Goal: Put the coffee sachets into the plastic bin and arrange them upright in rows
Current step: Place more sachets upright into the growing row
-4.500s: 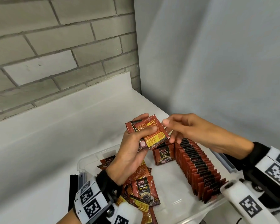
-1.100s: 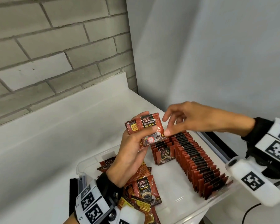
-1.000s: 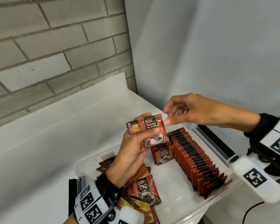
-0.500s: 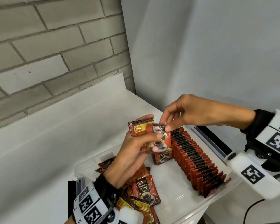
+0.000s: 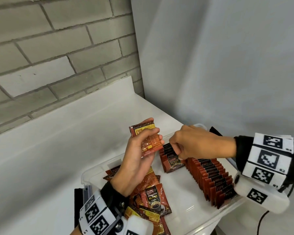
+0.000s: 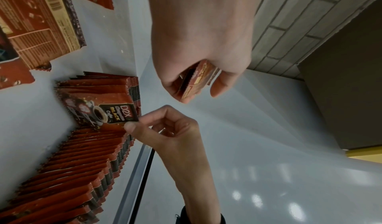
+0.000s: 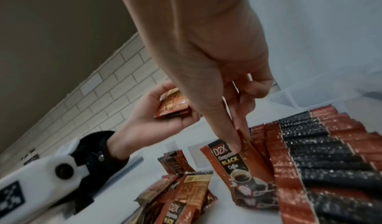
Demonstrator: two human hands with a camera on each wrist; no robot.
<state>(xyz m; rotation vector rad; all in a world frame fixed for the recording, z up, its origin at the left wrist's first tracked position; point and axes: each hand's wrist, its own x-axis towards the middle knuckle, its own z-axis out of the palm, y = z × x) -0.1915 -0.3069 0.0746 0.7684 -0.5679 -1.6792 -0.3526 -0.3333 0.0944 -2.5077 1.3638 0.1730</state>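
Setting: grey brick wall [image 5: 46, 48] stood behind a white table [image 5: 46, 150], with a pale panel [image 5: 219, 65] on the right.
Bin: clear plastic bin [image 5: 182, 197] sat on the table's near right part.
Long row: sachets stood upright in a row [image 5: 210, 178] along the bin's right side, running from far to near.
Short row: a second, shorter row [image 5: 166, 150] stood just left of the long row's far end.
Loose pile: more sachets lay flat in a heap [image 5: 151, 197] at the bin's near left.
Left hand: left hand [image 5: 136, 160] was raised above the bin, fingers and thumb curled round a small stack [image 5: 146, 139] of sachets, printed backs toward the head camera.
Right hand: right hand [image 5: 195, 143] reached down over the rows, thumb and forefinger pinching the top edge of one sachet [image 5: 174, 164].
Pinched sachet: it stood at the near front of the short row, label facing near, bottom edge down on the bin floor, leaning slightly.
Wrists: both wore black cuffs with white marker blocks [image 5: 268, 158].
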